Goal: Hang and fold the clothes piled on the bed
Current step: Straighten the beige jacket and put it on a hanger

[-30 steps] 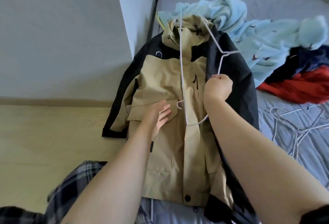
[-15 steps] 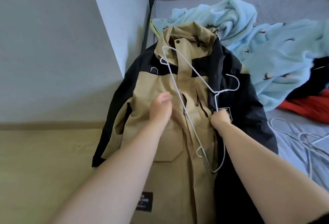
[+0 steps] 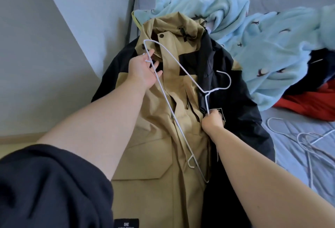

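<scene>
Here, the tan-and-black jacket [image 3: 163, 137] lay front-up on the bed [image 3: 290, 146], with a white wire hanger [image 3: 206, 92] across its chest. The right hand [image 3: 212, 120] gripped the hanger's wire below the hook, fingers curled round it. The left hand [image 3: 143, 71], fingers spread and grasping nothing, touched the jacket near its collar.

Wall [image 3: 45, 55] left of jacket [image 3: 163, 146], blanket [image 3: 262, 46] heaped behind, open sheet [image 3: 299, 119] to right
</scene>
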`<control>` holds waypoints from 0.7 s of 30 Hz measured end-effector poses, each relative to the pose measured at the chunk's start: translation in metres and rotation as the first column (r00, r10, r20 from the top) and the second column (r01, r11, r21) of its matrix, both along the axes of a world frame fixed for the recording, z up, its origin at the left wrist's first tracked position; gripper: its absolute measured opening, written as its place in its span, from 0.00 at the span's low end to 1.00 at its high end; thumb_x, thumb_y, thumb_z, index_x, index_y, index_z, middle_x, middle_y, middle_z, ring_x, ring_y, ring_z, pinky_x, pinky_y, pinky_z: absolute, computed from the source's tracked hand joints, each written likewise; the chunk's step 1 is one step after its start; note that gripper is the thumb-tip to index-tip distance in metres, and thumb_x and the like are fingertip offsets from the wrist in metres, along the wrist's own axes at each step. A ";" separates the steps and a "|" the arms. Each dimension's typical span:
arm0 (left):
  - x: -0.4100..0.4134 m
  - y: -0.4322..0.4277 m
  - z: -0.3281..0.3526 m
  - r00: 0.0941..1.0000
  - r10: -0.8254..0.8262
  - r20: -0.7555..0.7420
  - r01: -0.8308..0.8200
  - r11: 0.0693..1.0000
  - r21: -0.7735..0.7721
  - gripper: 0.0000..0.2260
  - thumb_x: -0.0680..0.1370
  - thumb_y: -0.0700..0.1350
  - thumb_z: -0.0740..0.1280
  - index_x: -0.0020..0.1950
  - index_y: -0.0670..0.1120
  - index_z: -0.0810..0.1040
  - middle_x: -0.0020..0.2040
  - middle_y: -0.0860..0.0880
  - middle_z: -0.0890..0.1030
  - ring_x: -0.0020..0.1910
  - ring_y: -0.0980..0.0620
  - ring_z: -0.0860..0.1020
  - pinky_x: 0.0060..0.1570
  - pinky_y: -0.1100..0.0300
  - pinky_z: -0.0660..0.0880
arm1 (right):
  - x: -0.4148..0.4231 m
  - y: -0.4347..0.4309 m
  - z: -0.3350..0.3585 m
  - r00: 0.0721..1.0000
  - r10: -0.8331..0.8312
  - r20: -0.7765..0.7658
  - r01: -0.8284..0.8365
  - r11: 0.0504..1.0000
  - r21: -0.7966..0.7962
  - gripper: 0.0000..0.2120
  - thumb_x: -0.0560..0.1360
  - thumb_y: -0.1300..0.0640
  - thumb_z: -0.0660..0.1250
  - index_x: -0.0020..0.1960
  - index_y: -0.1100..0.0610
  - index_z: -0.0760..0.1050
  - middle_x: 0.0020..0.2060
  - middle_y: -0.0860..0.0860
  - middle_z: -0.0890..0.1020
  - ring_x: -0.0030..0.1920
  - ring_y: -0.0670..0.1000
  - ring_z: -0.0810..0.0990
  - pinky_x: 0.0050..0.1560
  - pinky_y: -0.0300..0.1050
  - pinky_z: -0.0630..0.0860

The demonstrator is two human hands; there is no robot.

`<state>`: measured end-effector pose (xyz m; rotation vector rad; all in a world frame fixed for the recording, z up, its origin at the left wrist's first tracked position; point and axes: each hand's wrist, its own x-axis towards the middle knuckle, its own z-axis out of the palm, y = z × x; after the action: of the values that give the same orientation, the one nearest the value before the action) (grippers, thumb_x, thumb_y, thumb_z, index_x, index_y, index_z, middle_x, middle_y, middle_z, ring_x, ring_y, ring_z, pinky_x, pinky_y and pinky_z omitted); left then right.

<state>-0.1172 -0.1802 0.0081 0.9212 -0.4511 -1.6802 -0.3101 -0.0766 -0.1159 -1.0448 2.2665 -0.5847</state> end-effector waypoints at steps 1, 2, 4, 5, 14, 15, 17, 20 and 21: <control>0.002 0.002 0.002 1.000 0.001 -0.023 -0.001 1.000 0.003 0.17 0.82 0.43 0.53 0.68 0.42 0.72 0.72 0.44 0.66 0.72 0.45 0.64 0.68 0.43 0.61 | 0.000 0.001 0.002 1.000 0.001 0.010 -0.001 1.000 0.002 0.15 0.77 0.63 0.58 0.62 0.63 0.70 0.63 0.62 0.72 0.64 0.62 0.70 0.63 0.46 0.65; 0.004 0.003 0.003 0.999 0.003 -0.042 -0.003 1.000 0.004 0.16 0.82 0.44 0.53 0.66 0.40 0.72 0.69 0.45 0.69 0.72 0.45 0.65 0.68 0.44 0.61 | 0.000 0.002 0.003 1.000 0.004 0.018 -0.004 1.000 0.001 0.15 0.77 0.63 0.58 0.63 0.63 0.69 0.63 0.62 0.72 0.65 0.62 0.70 0.64 0.46 0.65; 0.011 0.007 0.002 0.998 -0.003 -0.063 0.004 1.000 0.011 0.16 0.82 0.46 0.53 0.63 0.40 0.72 0.66 0.46 0.71 0.71 0.46 0.66 0.69 0.45 0.60 | 0.000 0.003 0.006 1.000 0.013 0.026 -0.013 1.000 0.004 0.15 0.77 0.63 0.58 0.63 0.63 0.70 0.63 0.62 0.72 0.65 0.61 0.70 0.65 0.46 0.65; 0.017 0.009 0.000 0.998 -0.004 -0.068 0.006 1.000 0.016 0.17 0.81 0.47 0.53 0.64 0.40 0.72 0.67 0.47 0.71 0.71 0.47 0.65 0.70 0.45 0.59 | 0.000 0.003 0.007 1.000 0.017 0.026 -0.017 1.000 0.006 0.15 0.76 0.63 0.59 0.62 0.63 0.70 0.63 0.62 0.72 0.65 0.61 0.71 0.65 0.46 0.66; 0.070 0.044 -0.018 0.965 0.167 0.203 -0.188 0.978 0.090 0.03 0.78 0.42 0.67 0.50 0.46 0.75 0.41 0.52 0.73 0.37 0.57 0.69 0.60 0.60 0.70 | 0.014 0.018 0.043 0.996 0.052 -0.069 -0.047 0.996 0.080 0.17 0.77 0.55 0.60 0.64 0.61 0.65 0.63 0.60 0.73 0.64 0.62 0.71 0.64 0.54 0.68; 0.074 0.051 -0.015 0.969 0.143 0.203 -0.166 0.981 0.100 0.02 0.78 0.41 0.67 0.48 0.46 0.75 0.39 0.52 0.71 0.35 0.57 0.67 0.53 0.61 0.72 | 0.018 0.023 0.049 0.991 0.030 -0.134 -0.030 1.000 0.005 0.14 0.76 0.54 0.61 0.59 0.58 0.66 0.59 0.58 0.76 0.61 0.61 0.73 0.61 0.54 0.69; 0.082 0.066 -0.004 0.974 0.098 0.205 -0.129 0.982 0.141 0.04 0.78 0.38 0.66 0.44 0.46 0.74 0.37 0.51 0.70 0.33 0.56 0.65 0.42 0.62 0.70 | 0.030 0.034 0.064 0.974 -0.030 -0.225 -0.024 0.972 -0.235 0.09 0.77 0.53 0.62 0.54 0.55 0.66 0.51 0.55 0.80 0.52 0.59 0.77 0.51 0.50 0.69; 0.092 0.086 0.014 0.968 0.023 0.248 -0.066 0.984 0.168 0.06 0.79 0.37 0.63 0.45 0.46 0.73 0.40 0.50 0.75 0.37 0.55 0.70 0.38 0.61 0.67 | 0.056 0.044 0.100 0.985 -0.056 -0.162 -0.026 0.884 -0.467 0.09 0.80 0.50 0.58 0.55 0.54 0.71 0.46 0.51 0.80 0.42 0.55 0.75 0.42 0.46 0.65; 0.095 0.094 0.020 0.961 0.007 0.275 -0.057 0.983 0.173 0.05 0.80 0.38 0.62 0.45 0.47 0.73 0.41 0.50 0.75 0.38 0.54 0.71 0.37 0.61 0.66 | 0.063 0.047 0.113 0.988 -0.061 -0.141 -0.017 0.867 -0.498 0.09 0.81 0.50 0.56 0.53 0.53 0.71 0.44 0.50 0.79 0.40 0.54 0.72 0.41 0.45 0.64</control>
<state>-0.0226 -0.0862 0.0280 1.2964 -0.4711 -1.5882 -0.2471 -0.0300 -0.0027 -1.3446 2.3143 -1.1853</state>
